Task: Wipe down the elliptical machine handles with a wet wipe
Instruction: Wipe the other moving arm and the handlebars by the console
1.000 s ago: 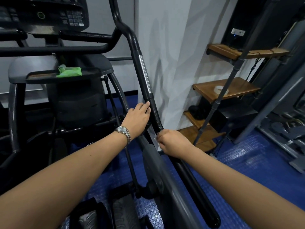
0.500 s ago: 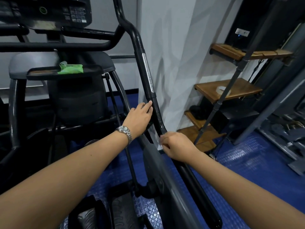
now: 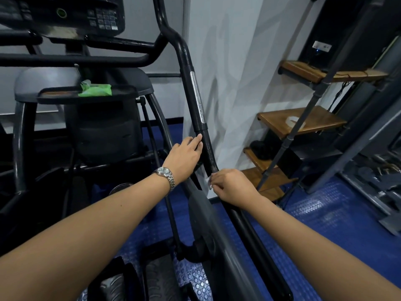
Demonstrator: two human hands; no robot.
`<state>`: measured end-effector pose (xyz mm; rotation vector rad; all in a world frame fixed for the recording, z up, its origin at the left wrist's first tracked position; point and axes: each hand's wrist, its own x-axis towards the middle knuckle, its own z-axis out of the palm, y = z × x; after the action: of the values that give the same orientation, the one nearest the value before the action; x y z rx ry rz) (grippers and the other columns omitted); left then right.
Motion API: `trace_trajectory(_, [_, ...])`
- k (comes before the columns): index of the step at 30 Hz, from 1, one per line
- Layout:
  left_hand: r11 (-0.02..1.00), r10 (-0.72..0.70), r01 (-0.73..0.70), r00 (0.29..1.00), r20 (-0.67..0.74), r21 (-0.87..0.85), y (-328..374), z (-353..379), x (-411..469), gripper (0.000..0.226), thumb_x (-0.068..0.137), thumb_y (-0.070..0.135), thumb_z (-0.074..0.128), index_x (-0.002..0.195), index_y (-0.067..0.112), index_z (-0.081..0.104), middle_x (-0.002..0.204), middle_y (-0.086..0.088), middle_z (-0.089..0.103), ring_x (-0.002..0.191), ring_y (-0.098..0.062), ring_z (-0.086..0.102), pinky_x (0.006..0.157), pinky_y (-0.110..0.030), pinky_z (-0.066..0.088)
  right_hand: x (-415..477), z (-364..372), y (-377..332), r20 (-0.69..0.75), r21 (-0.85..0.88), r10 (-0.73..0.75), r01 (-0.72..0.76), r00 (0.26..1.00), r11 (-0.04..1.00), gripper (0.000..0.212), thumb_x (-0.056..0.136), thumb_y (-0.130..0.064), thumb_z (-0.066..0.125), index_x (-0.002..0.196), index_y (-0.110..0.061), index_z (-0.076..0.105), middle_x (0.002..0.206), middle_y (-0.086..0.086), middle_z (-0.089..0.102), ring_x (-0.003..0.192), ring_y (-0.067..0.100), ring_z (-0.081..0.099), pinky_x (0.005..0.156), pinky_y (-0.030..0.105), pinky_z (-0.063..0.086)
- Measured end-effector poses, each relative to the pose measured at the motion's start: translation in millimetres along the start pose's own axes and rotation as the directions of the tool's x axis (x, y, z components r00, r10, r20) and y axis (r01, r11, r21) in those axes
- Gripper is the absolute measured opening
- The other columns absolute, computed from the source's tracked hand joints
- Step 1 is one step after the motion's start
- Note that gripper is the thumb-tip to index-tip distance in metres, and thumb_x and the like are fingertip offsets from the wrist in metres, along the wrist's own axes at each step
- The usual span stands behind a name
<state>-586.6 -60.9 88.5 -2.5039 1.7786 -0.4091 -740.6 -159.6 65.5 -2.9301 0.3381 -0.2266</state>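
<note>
My left hand (image 3: pixel 184 157) lies against the black handle (image 3: pixel 210 148) of the elliptical, just below the collar where the thicker grip with its silver strip (image 3: pixel 198 98) ends. The fingers (image 3: pixel 195 141) are straight and released, their tips touching the side of the bar rather than closing round it. A metal watch (image 3: pixel 166 173) sits on that wrist. Lower down the same handle, my right hand (image 3: pixel 232 187) has its fingers curled in, grasping the wet wipe (image 3: pixel 208 182) and holding it against the bar. Only a small crumpled white edge of the wipe shows at my fingertips, on the side of the handle facing my left hand. How far the wipe wraps round the bar I cannot tell, since my knuckles cover it. The two hands are near each other on the handle but apart, with a bare stretch of bar between them. Up and to the left of the handle, a green wipes packet (image 3: pixel 96 90) lies on the machine's dark tray (image 3: pixel 65 95), and the console (image 3: pixel 65 11) with its keypad hangs above that. Right behind the handle stands a white wall (image 3: pixel 227 83). Farther to the right of the handle, wooden shelves (image 3: pixel 303 120) step up on a dark pipe frame. Blue studded floor (image 3: pixel 325 213) spreads out below the handle's lower end.
</note>
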Motion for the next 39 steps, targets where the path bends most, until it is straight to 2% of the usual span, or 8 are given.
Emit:
trace_trajectory(10, [1.000, 0.001, -0.001, 1.000, -0.002, -0.016, 0, -2, -1, 0.068, 0.087, 0.005, 0.052, 0.147, 0.005, 0.021, 0.157, -0.011, 0.006, 0.137, -0.025, 0.024, 0.097, -0.036, 0.044, -2, 11, -3, -0.253, 0.154, 0.215, -0.180, 0.943, 0.972, 0.011, 0.076, -0.004, 0.066, 0.075, -0.009, 0.075, 0.077, 0.007, 0.073, 0.071, 0.024, 0.068, 0.067, 0.037, 0.057])
trace_trajectory(16, [1.000, 0.008, -0.008, 1.000, 0.003, -0.004, 1, -4, -1, 0.068, 0.086, 0.004, 0.052, 0.147, 0.004, 0.021, 0.157, -0.012, 0.007, 0.136, -0.026, 0.025, 0.094, -0.035, 0.045, 20, 12, -7, -0.261, 0.250, 0.381, -0.320, 0.887, 0.914, 0.017, 0.087, -0.014, 0.060, 0.081, -0.007, 0.074, 0.088, 0.006, 0.071, 0.080, 0.025, 0.065, 0.073, 0.035, 0.051])
trace_trajectory(20, [1.000, 0.018, -0.018, 1.000, 0.006, -0.001, -1, -5, 0, 0.068, 0.086, 0.004, 0.053, 0.147, 0.004, 0.022, 0.156, -0.012, 0.008, 0.135, -0.026, 0.025, 0.093, -0.035, 0.045, 15, 4, -7, -0.228, 0.269, 0.448, -0.386, 0.864, 0.882, 0.019, 0.088, -0.018, 0.059, 0.080, -0.012, 0.075, 0.074, -0.012, 0.057, 0.066, 0.007, 0.052, 0.053, 0.010, 0.035])
trace_trajectory(22, [1.000, 0.014, -0.014, 1.000, 0.006, -0.006, -1, -4, 1, 0.068, 0.086, 0.004, 0.053, 0.147, 0.004, 0.022, 0.156, -0.012, 0.008, 0.135, -0.026, 0.025, 0.093, -0.035, 0.045, 11, 1, -4, -0.203, 0.293, 0.464, -0.399, 0.862, 0.869, 0.017, 0.087, -0.016, 0.060, 0.080, -0.010, 0.075, 0.070, -0.017, 0.048, 0.059, -0.001, 0.044, 0.054, 0.005, 0.035])
trace_trajectory(24, [1.000, 0.012, -0.012, 1.000, 0.007, -0.010, 0, -3, 1, 0.068, 0.086, 0.004, 0.053, 0.146, 0.004, 0.022, 0.156, -0.012, 0.008, 0.135, -0.026, 0.025, 0.093, -0.034, 0.045, 17, 1, -3, -0.183, 0.260, 0.466, -0.415, 0.866, 0.872, 0.019, 0.088, -0.019, 0.060, 0.078, -0.009, 0.072, 0.069, -0.011, 0.052, 0.064, 0.006, 0.051, 0.053, 0.010, 0.033])
trace_trajectory(27, [1.000, 0.015, -0.015, 1.000, 0.006, -0.005, 0, -3, 2, 0.068, 0.086, 0.004, 0.054, 0.146, 0.003, 0.023, 0.156, -0.013, 0.009, 0.135, -0.026, 0.026, 0.092, -0.034, 0.045, 33, 7, -2, -0.182, 0.353, 0.510, -0.429, 0.841, 0.832, 0.019, 0.089, -0.019, 0.060, 0.077, -0.008, 0.068, 0.080, 0.003, 0.066, 0.077, 0.019, 0.061, 0.068, 0.026, 0.046])
trace_trajectory(31, [1.000, 0.029, -0.029, 1.000, -0.002, -0.005, -3, -3, 4, 0.068, 0.086, 0.003, 0.053, 0.147, 0.004, 0.022, 0.156, -0.012, 0.009, 0.136, -0.025, 0.025, 0.092, -0.034, 0.045, 28, 8, -3, -0.184, 0.390, 0.535, -0.439, 0.824, 0.810, 0.018, 0.089, -0.019, 0.060, 0.076, -0.009, 0.066, 0.079, -0.001, 0.064, 0.074, 0.013, 0.059, 0.068, 0.025, 0.045])
trace_trajectory(39, [1.000, 0.031, -0.031, 1.000, 0.002, -0.002, -1, -1, 2, 0.070, 0.084, 0.004, 0.055, 0.146, 0.003, 0.022, 0.156, -0.013, 0.009, 0.134, -0.025, 0.027, 0.092, -0.033, 0.046, 43, 3, -1, -0.186, 0.464, 0.552, -0.423, 0.812, 0.778, 0.019, 0.089, -0.014, 0.058, 0.071, -0.009, 0.062, 0.072, 0.003, 0.066, 0.070, 0.018, 0.063, 0.070, 0.034, 0.054])
